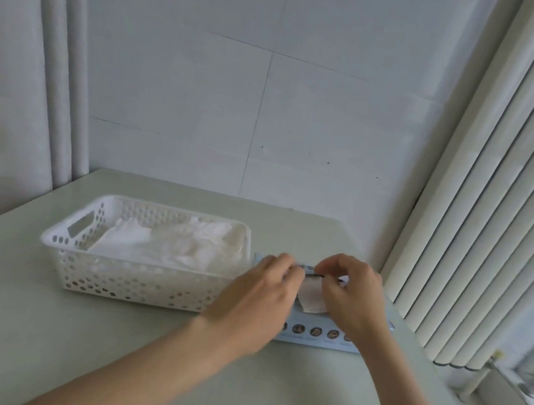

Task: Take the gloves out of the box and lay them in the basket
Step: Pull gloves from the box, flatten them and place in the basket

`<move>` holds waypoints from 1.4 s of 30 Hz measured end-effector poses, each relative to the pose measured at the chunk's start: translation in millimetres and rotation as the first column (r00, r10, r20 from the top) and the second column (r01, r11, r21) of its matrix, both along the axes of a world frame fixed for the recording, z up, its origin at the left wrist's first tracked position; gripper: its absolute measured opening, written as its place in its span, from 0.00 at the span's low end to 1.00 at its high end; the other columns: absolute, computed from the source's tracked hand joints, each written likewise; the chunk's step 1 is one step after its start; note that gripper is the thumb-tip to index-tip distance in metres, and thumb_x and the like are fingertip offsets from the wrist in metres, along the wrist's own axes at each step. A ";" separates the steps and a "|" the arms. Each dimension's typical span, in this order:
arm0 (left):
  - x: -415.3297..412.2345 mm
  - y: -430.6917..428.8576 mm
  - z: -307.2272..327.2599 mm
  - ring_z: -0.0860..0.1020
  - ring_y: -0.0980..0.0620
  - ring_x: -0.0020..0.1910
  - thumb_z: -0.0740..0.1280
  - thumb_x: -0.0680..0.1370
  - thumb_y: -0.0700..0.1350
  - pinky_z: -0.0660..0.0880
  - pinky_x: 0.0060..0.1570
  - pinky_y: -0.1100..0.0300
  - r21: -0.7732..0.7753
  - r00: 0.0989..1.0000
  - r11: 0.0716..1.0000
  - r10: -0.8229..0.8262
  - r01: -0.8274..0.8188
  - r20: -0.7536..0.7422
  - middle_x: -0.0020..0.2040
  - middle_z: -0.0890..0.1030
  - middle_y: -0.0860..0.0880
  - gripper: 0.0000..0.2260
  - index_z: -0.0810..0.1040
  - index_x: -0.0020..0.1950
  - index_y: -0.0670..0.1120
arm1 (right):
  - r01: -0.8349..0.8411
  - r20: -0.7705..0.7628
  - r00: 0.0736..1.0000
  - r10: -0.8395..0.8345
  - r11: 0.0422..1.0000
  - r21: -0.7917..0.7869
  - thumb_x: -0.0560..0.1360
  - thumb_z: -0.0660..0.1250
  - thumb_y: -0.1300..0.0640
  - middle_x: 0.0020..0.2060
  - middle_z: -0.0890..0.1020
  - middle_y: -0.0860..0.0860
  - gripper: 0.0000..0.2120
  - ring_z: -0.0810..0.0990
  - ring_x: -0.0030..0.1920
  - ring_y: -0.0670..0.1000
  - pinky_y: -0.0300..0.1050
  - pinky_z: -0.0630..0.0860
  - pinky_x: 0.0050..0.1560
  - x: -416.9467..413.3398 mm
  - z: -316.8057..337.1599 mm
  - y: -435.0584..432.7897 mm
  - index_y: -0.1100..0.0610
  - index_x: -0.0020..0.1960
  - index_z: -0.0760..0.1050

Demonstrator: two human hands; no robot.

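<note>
Hands: both over the box (314,338), close together at its top opening. Right hand (352,295) has fingers curled, thumb and forefinger tips meeting on the upper edge of a white glove (311,300) that sticks out of the slot. Left hand (262,292) has fingers bent down onto the box top just beside the glove; I cannot tell whether it pinches the glove too or only steadies the carton.

Location: the glove is partly out, its free end hanging between my two hands over the box. The box lies flat on the desk (30,340), touching or nearly touching the right wall of the basket (55,240). A heap of gloves (176,244) already lies in the basket.

Handling, my judgement: thin film, very light, limp, no stiffness to push against. Likely clings to the next one in the slot. The carton looks light enough to lift with the pull, so one hand should hold it down. Take hold at the exposed edge, pinch only.
</note>
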State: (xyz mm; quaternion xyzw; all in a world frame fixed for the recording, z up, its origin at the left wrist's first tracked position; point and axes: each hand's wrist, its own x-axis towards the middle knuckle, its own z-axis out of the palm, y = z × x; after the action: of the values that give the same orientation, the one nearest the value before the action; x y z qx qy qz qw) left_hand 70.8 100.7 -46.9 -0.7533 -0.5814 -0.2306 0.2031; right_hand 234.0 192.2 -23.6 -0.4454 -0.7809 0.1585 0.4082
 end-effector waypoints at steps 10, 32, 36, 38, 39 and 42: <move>3.7 1.4 -38.6 0.73 0.45 0.71 0.53 0.85 0.56 0.70 0.74 0.51 0.011 0.996 0.997 0.082 -0.083 0.033 0.70 0.77 0.45 0.25 0.74 0.73 0.41 | -0.001 0.206 0.978 0.001 1.000 0.002 0.71 0.65 0.49 0.40 0.80 0.39 0.06 0.79 0.46 0.46 0.54 0.75 0.58 4.2 -9.8 3.6 0.41 0.40 0.80; 1.1 2.7 -40.5 0.77 0.44 0.68 0.52 0.85 0.56 0.71 0.71 0.51 0.028 0.998 0.998 0.060 -0.060 0.032 0.66 0.80 0.46 0.23 0.75 0.71 0.44 | 0.186 -0.553 0.830 0.067 0.903 0.387 0.88 0.56 0.58 0.30 0.71 0.46 0.06 0.69 0.28 0.48 0.39 0.64 0.29 -1.3 15.1 -34.5 0.53 0.54 0.69; 3.9 -4.7 -31.2 0.69 0.49 0.73 0.52 0.86 0.57 0.64 0.77 0.56 -0.081 0.967 0.996 -0.005 0.026 0.254 0.74 0.71 0.47 0.28 0.59 0.82 0.43 | 0.133 -0.439 0.894 0.089 0.884 0.449 0.84 0.64 0.59 0.23 0.64 0.46 0.06 0.63 0.25 0.51 0.43 0.61 0.27 -3.2 15.2 -35.1 0.56 0.48 0.76; 6.8 -9.9 -21.9 0.69 0.53 0.72 0.51 0.86 0.59 0.66 0.75 0.54 -0.101 0.874 0.986 -0.065 0.129 0.481 0.75 0.69 0.50 0.28 0.54 0.84 0.48 | 0.055 -0.438 0.894 0.095 0.947 0.317 0.81 0.69 0.58 0.21 0.64 0.46 0.07 0.61 0.23 0.48 0.42 0.60 0.27 -5.1 15.1 -33.8 0.53 0.44 0.80; 8.4 -12.1 -16.8 0.69 0.54 0.73 0.51 0.86 0.61 0.67 0.74 0.55 -0.077 0.804 0.981 -0.098 0.177 0.587 0.77 0.68 0.52 0.29 0.53 0.84 0.50 | 0.006 -0.433 0.896 0.096 0.973 0.229 0.80 0.70 0.59 0.20 0.65 0.46 0.07 0.61 0.23 0.47 0.41 0.61 0.27 -5.7 15.5 -34.9 0.52 0.44 0.81; 11.6 -17.6 0.6 0.65 0.63 0.76 0.54 0.85 0.61 0.61 0.73 0.70 0.025 0.660 0.976 -0.165 0.217 0.733 0.80 0.63 0.58 0.30 0.51 0.85 0.53 | -0.133 -0.431 0.894 0.126 0.991 0.015 0.78 0.71 0.58 0.21 0.69 0.53 0.04 0.63 0.23 0.50 0.40 0.61 0.27 -6.9 18.5 -42.1 0.50 0.47 0.82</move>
State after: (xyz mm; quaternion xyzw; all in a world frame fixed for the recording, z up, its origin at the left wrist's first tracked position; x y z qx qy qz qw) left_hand 82.4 83.1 -46.3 -0.6615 -0.5388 -0.5129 -0.0955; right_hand 227.1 150.1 -5.1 -0.3495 -0.6983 0.2855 0.5557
